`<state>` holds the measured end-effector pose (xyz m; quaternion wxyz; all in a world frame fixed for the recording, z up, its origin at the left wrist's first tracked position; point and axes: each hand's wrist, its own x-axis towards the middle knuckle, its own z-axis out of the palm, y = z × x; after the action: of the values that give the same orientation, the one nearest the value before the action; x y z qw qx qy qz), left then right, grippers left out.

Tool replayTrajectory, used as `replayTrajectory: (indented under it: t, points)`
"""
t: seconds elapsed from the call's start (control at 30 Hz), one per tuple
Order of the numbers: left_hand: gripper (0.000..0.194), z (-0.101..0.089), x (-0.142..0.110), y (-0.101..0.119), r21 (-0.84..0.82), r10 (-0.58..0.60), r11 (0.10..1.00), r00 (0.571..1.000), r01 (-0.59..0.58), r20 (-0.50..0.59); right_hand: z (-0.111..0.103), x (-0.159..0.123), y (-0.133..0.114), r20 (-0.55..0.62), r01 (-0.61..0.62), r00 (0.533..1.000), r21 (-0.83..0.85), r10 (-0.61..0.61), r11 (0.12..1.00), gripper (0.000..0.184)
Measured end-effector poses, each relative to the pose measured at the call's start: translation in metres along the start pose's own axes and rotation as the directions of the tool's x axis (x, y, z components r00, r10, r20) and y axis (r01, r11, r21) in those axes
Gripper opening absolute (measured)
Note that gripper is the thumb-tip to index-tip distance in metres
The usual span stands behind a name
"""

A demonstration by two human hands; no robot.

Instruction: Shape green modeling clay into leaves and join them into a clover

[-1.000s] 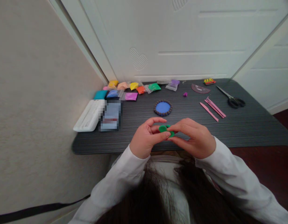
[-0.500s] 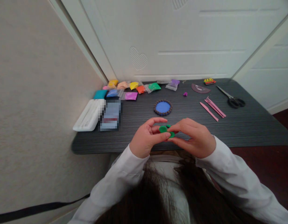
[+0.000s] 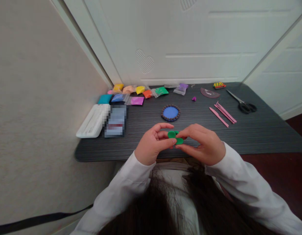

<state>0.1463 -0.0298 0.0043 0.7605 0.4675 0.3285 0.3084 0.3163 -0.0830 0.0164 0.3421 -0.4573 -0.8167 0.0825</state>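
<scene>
In the head view, the green piece (image 3: pixel 179 141) is held between the hands near the tabletop's (image 3: pixel 146 147) near edge, about midway between its left and right ends. It shows 2 rounded, flat lobes and part of a 3rd behind them; its long axis slants slightly, from the far left lobe to the near right lobe.

The left hand (image 3: pixel 152 143) grips the piece from its left side, thumb on the near side and curled fingers behind, with the index finger reaching over beyond it. The right hand (image 3: pixel 204 143) pinches it from its right side between thumb and index finger.

Just beyond the piece lies the blue disc (image 3: pixel 170 113), flat, with brown balls around its rim. Along the far edge, towards the far left corner, clear bags (image 3: pixel 161 91) hold coloured lumps, among them green, orange, yellow, blue and pink. The white case (image 3: pixel 93 122) sits at the near left corner; its contents I cannot tell. To the right are pink tools (image 3: pixel 218 117) and scissors (image 3: pixel 241 102), the blades pointing towards the far edge.
</scene>
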Motion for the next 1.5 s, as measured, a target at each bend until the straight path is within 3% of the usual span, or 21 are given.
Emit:
replayTrajectory:
  t: [0.17, 0.3, 0.5, 0.8, 0.93, 1.13, 1.5]
  points:
    - [0.039, -0.001, 0.0, -0.001, 0.007, 0.014, 1.0, 1.0, -0.014, 0.004, 0.0, 0.0, 0.001, 0.008, -0.002, 1.0, 0.019, 0.002, 1.0, 0.016]
    - [0.037, 0.003, -0.004, 0.001, 0.096, 0.135, 0.987, 0.987, -0.126, -0.088, 0.0, 0.0, -0.001, -0.02, -0.108, 0.994, 0.06, 0.11, 0.992, 0.027]
    - [0.033, 0.013, -0.011, 0.002, 0.327, 0.327, 0.909, 0.929, -0.259, -0.172, 0.002, 0.004, -0.007, -0.071, -0.256, 0.963, 0.082, 0.262, 0.963, 0.014]
    - [0.033, 0.015, -0.012, -0.01, 0.513, 0.564, 0.741, 0.816, -0.433, -0.125, 0.007, 0.007, -0.01, -0.14, -0.222, 0.967, -0.036, 0.215, 0.974, 0.01]
    - [0.035, 0.014, -0.012, -0.012, 0.563, 0.595, 0.694, 0.798, -0.449, -0.096, 0.01, 0.005, -0.012, -0.188, -0.164, 0.972, -0.131, 0.138, 0.978, 0.011]
    - [0.035, 0.015, -0.012, -0.014, 0.577, 0.622, 0.676, 0.774, -0.458, -0.114, 0.012, 0.003, -0.014, -0.239, -0.198, 0.958, -0.157, 0.158, 0.967, 0.013]
    - [0.034, 0.016, -0.01, -0.015, 0.54, 0.607, 0.712, 0.78, -0.448, -0.154, 0.017, 0.001, -0.012, -0.263, -0.174, 0.959, -0.238, 0.109, 0.956, 0.011]
